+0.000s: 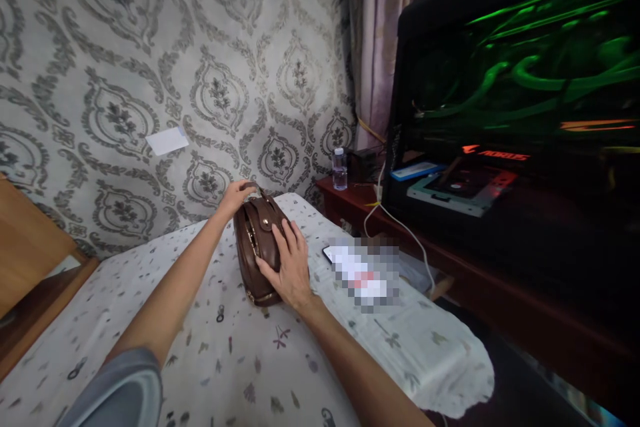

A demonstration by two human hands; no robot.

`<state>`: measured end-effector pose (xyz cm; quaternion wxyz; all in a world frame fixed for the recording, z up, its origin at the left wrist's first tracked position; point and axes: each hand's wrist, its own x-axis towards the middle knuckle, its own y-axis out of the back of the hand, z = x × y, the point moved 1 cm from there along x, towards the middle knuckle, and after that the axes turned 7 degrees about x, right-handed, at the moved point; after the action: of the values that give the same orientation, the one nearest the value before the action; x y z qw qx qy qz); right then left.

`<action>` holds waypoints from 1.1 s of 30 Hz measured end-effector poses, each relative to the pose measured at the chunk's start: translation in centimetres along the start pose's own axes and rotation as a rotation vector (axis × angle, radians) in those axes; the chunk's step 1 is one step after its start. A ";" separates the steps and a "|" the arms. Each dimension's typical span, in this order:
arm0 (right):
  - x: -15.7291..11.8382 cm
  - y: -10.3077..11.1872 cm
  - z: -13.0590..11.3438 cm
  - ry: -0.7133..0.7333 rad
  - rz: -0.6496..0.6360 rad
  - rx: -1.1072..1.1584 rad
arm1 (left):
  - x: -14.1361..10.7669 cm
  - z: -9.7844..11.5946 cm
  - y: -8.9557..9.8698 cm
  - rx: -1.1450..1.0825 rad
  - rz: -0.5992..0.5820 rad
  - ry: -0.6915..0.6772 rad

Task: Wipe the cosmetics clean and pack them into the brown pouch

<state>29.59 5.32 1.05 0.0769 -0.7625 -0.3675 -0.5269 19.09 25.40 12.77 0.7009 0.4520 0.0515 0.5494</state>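
Note:
A brown leather bag (263, 247) with gold zips and a round snap rests on a white patterned bed cover (240, 360). At the bag's far end, my left hand (238, 197) has its fingers closed around the dark strap or handle. My right hand (291, 268) lies on the bag's near right side with the fingers spread, pressing on the leather. One zip on the left side of the bag looks partly open; what is inside cannot be made out.
Right of the bag lies a phone (355, 273), partly blurred. A bottle (339, 169) stands on a red-brown desk (330, 195), beside a large dark computer case (500, 227) with green lights. A white cable (407, 230) hangs down. Wooden furniture (35, 247) is at left.

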 end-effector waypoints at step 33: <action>0.3 0.1 0.0 0.003 0.027 0.030 | -5.5 -2.2 1.8 -0.149 0.116 0.010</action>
<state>29.71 5.40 1.28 0.0961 -0.7654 -0.3649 -0.5213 14.36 22.11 10.42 0.6994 0.3979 -0.0120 0.5936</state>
